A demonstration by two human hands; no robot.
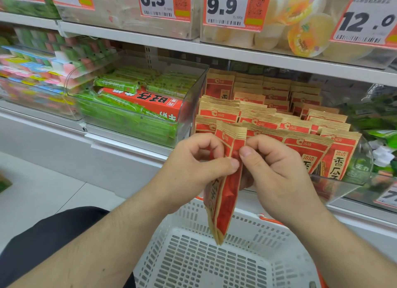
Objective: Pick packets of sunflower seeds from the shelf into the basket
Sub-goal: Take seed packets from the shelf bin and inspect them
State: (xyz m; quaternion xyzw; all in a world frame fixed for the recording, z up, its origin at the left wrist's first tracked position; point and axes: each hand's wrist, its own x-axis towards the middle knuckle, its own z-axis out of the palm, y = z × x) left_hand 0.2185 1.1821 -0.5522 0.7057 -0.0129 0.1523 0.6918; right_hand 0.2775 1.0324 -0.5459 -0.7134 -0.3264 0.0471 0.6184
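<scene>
Hanging long axis vertical, the held packet is pinched near its top by left hand and right hand, equally near, basket at 6 o'clock beneath

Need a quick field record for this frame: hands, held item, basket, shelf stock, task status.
left hand: pinches the held packets
right hand: pinches the same packets from the other side
held packets: red-and-tan sunflower seed packets, at least two, hanging upright above the basket
basket: white, perforated, no packets visible inside
shelf bin: clear, rows of matching packets standing in it
neighbour bin: green bars, one red box
status: packets lifted out, not yet dropped
</scene>
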